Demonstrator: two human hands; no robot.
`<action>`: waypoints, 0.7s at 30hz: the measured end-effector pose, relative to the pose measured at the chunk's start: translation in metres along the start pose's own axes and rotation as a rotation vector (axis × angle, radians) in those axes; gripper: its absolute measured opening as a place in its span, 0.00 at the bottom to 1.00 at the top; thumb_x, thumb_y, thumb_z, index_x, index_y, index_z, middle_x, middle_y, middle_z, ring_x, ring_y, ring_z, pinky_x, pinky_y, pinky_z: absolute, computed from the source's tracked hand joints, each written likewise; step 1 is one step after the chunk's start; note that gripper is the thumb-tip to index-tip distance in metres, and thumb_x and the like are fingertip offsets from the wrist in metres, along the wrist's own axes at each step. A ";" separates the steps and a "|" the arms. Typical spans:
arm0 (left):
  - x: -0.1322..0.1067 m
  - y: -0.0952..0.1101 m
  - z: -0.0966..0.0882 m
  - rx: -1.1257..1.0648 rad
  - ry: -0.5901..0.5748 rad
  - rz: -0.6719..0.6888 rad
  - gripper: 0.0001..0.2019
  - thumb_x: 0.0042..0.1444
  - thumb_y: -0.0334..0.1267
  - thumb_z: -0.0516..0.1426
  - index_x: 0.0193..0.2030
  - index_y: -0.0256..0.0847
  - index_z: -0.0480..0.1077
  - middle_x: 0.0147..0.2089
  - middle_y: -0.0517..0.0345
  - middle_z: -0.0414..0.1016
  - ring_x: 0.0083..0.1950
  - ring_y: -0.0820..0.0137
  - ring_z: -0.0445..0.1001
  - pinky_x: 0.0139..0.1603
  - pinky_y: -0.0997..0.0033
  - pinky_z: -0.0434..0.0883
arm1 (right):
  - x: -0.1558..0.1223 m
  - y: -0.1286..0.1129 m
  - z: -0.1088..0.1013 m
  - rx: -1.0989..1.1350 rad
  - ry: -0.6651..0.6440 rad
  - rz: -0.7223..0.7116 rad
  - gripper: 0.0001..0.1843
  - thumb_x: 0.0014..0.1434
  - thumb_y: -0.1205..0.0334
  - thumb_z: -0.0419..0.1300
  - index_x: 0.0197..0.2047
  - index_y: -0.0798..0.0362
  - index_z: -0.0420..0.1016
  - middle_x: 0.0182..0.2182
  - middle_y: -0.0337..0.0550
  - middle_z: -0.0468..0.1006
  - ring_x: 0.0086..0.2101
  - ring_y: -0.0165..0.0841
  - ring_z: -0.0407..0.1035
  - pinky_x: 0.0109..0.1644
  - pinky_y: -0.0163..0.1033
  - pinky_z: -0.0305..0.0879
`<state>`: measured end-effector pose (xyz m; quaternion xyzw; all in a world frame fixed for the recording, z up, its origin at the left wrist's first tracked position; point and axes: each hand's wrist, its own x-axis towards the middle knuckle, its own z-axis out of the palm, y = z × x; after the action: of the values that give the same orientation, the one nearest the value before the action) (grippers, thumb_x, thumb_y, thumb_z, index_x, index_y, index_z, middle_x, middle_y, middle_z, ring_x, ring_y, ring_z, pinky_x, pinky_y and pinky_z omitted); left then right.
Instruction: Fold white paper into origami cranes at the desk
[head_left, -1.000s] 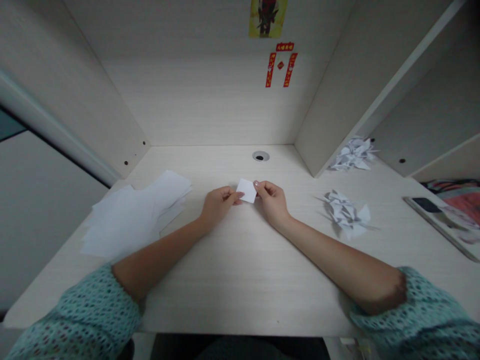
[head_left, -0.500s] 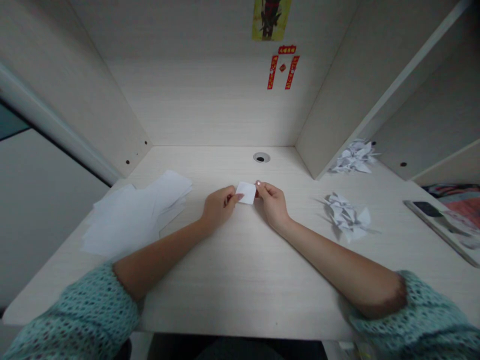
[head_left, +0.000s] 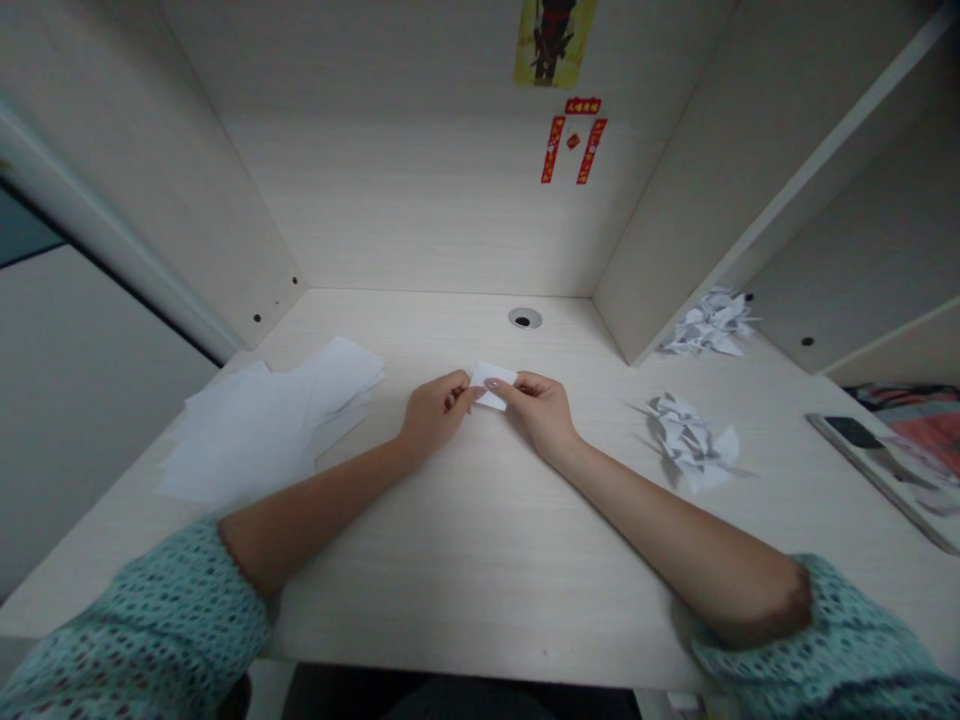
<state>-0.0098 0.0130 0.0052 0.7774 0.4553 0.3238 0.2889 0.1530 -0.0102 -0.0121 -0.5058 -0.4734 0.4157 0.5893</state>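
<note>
Person at a pale desk (head_left: 465, 570), both forearms laid in from the near edge, green openwork sleeves (head_left: 161, 605) pushed up around the elbows. Left hand (head_left: 437, 412) was pinched narrow on the left edge of a small white paper (head_left: 487, 371), thumb on top, other fingers curled in. Right hand (head_left: 545, 410) held the same paper from the other side, its thumb pressed flat across the face, fingers bent behind. The paper sat between the two hands, just beyond their thumbs; whether it touched the desktop I could not tell. Left of the left hand, well apart, lay a loose stack of white sheets (head_left: 247, 430). Right of the right hand, a clump of folded paper (head_left: 691, 440); farther off that way, a second heap (head_left: 711, 322) beside the upright panel (head_left: 675, 230). Beyond both hands, a round cable hole (head_left: 525, 318) near the back wall (head_left: 420, 230).
</note>
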 end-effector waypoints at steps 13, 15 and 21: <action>0.002 -0.001 0.001 0.027 0.018 -0.022 0.16 0.58 0.49 0.53 0.26 0.41 0.63 0.21 0.65 0.67 0.24 0.75 0.62 0.28 0.76 0.57 | 0.005 0.007 -0.004 0.183 0.011 0.019 0.16 0.49 0.47 0.64 0.23 0.52 0.77 0.21 0.37 0.72 0.25 0.30 0.62 0.32 0.37 0.56; 0.002 -0.002 0.001 -0.001 0.025 -0.036 0.16 0.57 0.49 0.53 0.25 0.41 0.64 0.21 0.65 0.68 0.23 0.76 0.63 0.28 0.76 0.57 | 0.004 0.007 -0.003 0.173 0.034 0.020 0.16 0.49 0.47 0.64 0.23 0.52 0.76 0.20 0.37 0.71 0.24 0.30 0.61 0.32 0.37 0.56; 0.003 0.000 0.001 -0.096 0.075 -0.112 0.16 0.53 0.51 0.57 0.23 0.41 0.67 0.22 0.65 0.70 0.23 0.76 0.64 0.27 0.75 0.58 | 0.002 0.005 -0.002 0.111 0.071 -0.004 0.16 0.51 0.48 0.63 0.25 0.53 0.76 0.21 0.37 0.71 0.25 0.30 0.62 0.33 0.37 0.56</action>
<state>-0.0080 0.0157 0.0049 0.7233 0.4924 0.3575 0.3264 0.1554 -0.0075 -0.0167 -0.4860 -0.4294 0.4221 0.6334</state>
